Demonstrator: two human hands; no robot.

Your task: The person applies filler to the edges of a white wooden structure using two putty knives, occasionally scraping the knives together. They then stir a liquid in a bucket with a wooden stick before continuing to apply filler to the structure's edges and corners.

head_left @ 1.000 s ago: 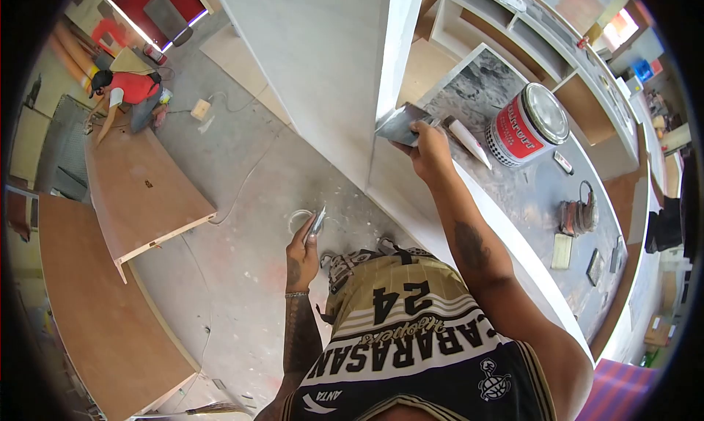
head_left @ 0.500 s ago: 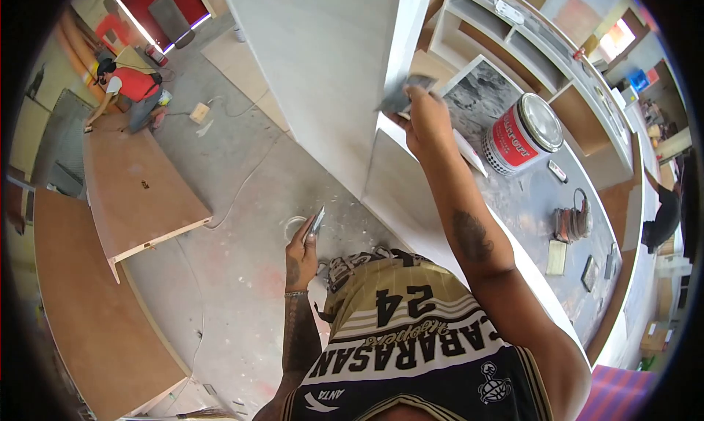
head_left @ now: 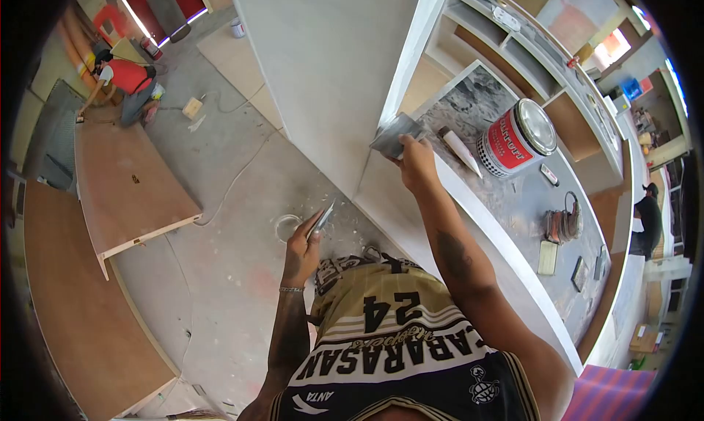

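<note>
My right hand (head_left: 419, 163) grips a wide grey putty knife (head_left: 394, 135). Its blade lies against the corner edge of the tall pale grey panel (head_left: 315, 61). Lower down, my left hand (head_left: 301, 254) is closed around a second flat metal putty knife (head_left: 324, 217), seen nearly edge-on. Whitish material seems to be on that blade, though I cannot make it out clearly. Just right of my right hand, a white tube (head_left: 462, 152) lies beside a red-and-white can (head_left: 512, 138) with a metal lid, on the grey worktop.
A sander-like tool (head_left: 563, 223), a pale block (head_left: 548, 257) and a dark block (head_left: 580, 273) lie on the worktop. Brown boards (head_left: 132, 175) stand at left, where a person in a red vest (head_left: 132, 80) kneels. A cable (head_left: 233, 193) crosses the floor. Another person (head_left: 648, 219) is at far right.
My right hand and its putty knife have moved slightly down, and the blade now shows flatter against the panel edge. The tube is more exposed. My left hand keeps its hold; the view has shifted slightly.
</note>
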